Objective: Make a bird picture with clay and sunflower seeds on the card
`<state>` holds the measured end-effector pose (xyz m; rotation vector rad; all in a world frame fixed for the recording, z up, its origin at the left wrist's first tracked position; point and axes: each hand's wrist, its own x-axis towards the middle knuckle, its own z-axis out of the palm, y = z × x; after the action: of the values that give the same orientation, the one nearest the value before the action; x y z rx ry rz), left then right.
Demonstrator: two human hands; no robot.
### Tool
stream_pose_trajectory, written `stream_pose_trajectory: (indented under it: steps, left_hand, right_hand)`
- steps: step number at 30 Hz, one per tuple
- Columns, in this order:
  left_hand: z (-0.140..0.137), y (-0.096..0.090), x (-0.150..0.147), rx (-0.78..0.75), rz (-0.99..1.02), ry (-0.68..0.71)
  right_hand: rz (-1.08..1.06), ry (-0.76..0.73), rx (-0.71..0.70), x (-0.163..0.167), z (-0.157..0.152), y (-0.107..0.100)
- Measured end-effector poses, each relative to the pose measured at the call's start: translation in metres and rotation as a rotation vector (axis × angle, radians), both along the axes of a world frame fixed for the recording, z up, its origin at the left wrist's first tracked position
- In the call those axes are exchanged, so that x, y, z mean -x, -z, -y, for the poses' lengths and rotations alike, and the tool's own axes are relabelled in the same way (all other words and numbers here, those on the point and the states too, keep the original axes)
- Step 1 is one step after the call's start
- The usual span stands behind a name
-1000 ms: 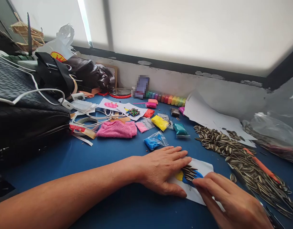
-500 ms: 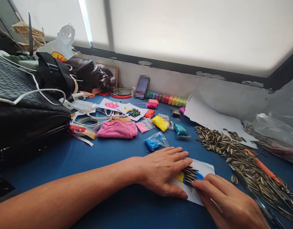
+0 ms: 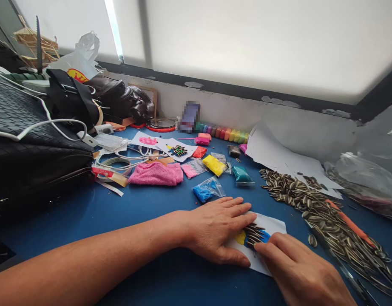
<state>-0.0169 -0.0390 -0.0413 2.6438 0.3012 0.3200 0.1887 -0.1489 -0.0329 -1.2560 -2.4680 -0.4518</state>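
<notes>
My left hand (image 3: 220, 229) lies flat with fingers spread, pressing on a white sheet of paper (image 3: 275, 223). Yellow clay (image 3: 240, 237) and blue clay (image 3: 265, 236) are stuck on that sheet. Several striped sunflower seeds (image 3: 254, 233) stand in slanting rows in the blue part. At the near edge of those rows, the thumb and fingers of my right hand (image 3: 301, 265) are pinched together on the end of a sunflower seed, which the fingertips mostly cover. My left hand hides the paper's left side.
A heap of sunflower seeds (image 3: 330, 229) with an orange-handled tool (image 3: 352, 223) lies to the right. Bags of blue clay (image 3: 208, 189), yellow clay (image 3: 214, 165) and teal clay (image 3: 242, 175) sit ahead. A pink cloth (image 3: 156, 173) and a black bag (image 3: 39, 161) are left.
My right fingertips have shifted slightly left and down along the near edge of the seed rows. My left hand stays in place on the paper.
</notes>
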Motion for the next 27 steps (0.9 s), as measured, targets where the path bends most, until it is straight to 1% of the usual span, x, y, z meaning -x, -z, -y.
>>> stream_pose_trajectory:
  steps: [7, 14, 24, 27]
  left_hand:
    - [-0.0004, -0.0005, 0.0011, -0.002, -0.036, 0.003]
    - [0.0, 0.0001, 0.0006, -0.001, -0.036, 0.001]
    - [0.0001, 0.0001, 0.0009, 0.0, -0.008, 0.006]
    - [0.0003, 0.001, 0.0011, 0.004, -0.014, 0.005]
  right_hand:
    - [-0.031, -0.013, -0.097, 0.0069, -0.0035, -0.0047]
    - [0.016, 0.017, 0.015, 0.0006, 0.0, -0.0024]
    - [-0.004, 0.007, -0.003, -0.0023, 0.0028, 0.0015]
    - [0.008, 0.025, -0.014, -0.0017, 0.0044, 0.001]
